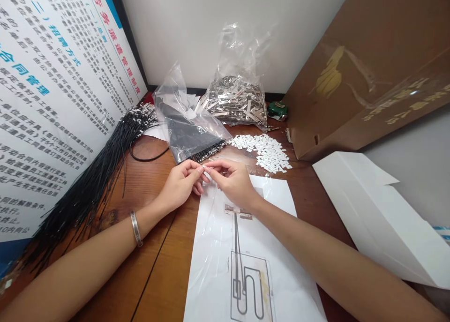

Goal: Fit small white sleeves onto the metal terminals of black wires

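Observation:
My left hand (pixel 183 181) and my right hand (pixel 232 177) meet over the top edge of a printed sheet (pixel 211 270). Both are closed in a pinch, thumbs and forefingers touching at a small white piece (pixel 204 168), mostly hidden by the fingertips. Whether a wire is held with it, I cannot tell. Just beyond my fingers, a clear plastic bag (pixel 186 125) of black wires lies with metal wire ends poking out. To the right of it spreads a pile of small white plastic pieces (pixel 269 153).
Black wires with white ends (pixel 94 172) lie bundled along the left board (pixel 66 101). At the back stands a clear bag of flat metal parts (pixel 239 97), beside a green object (pixel 277 110). A brown box (pixel 337 78) and a white box (pixel 372 219) flank the right side.

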Demonstrator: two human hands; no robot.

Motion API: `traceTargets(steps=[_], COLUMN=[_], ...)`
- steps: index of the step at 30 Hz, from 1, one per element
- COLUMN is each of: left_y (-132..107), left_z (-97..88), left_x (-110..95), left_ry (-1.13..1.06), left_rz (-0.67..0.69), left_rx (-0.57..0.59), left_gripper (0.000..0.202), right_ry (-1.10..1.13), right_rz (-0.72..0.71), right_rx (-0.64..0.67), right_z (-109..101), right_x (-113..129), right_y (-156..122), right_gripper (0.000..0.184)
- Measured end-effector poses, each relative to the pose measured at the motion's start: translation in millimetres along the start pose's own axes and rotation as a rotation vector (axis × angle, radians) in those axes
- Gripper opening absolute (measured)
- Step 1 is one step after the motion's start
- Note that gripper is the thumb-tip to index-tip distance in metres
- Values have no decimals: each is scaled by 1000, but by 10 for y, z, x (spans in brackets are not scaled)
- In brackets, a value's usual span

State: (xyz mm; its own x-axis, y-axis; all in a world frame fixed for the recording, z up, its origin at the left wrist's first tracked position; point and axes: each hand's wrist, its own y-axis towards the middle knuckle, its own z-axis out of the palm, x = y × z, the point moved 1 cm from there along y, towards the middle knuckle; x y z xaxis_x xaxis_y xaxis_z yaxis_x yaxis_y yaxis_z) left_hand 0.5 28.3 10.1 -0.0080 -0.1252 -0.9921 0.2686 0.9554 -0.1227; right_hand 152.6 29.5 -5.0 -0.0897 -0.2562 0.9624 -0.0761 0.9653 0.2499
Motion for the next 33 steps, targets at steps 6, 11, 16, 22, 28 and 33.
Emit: traceTargets(steps=[6, 11, 16, 22, 28, 33], left_y=[2, 0, -5, -9, -15, -13], left_z=[10, 8, 11, 7, 1, 1], left_x=[-1, -1, -15, -3, 13, 11], left_ry=[3, 13, -1, 6, 31, 32], left_rz=[22, 17, 13, 25, 25, 33], left_rx=[-42, -41, -19, -7, 2, 7], left_gripper=[31, 31, 31, 30, 30, 29], right_ry=[-48, -99, -228, -284, -214, -159], right_rz=[-35, -88, -131, -151, -111, -79], right_rx=[-77, -60, -77, -113, -72, -68], right_z=[16, 18, 16, 28, 25, 17], right_x=[17, 18, 23, 28, 9, 10], right_y=[-30, -33, -45, -67, -55, -39], right_gripper=[15, 14, 14, 12, 11, 12])
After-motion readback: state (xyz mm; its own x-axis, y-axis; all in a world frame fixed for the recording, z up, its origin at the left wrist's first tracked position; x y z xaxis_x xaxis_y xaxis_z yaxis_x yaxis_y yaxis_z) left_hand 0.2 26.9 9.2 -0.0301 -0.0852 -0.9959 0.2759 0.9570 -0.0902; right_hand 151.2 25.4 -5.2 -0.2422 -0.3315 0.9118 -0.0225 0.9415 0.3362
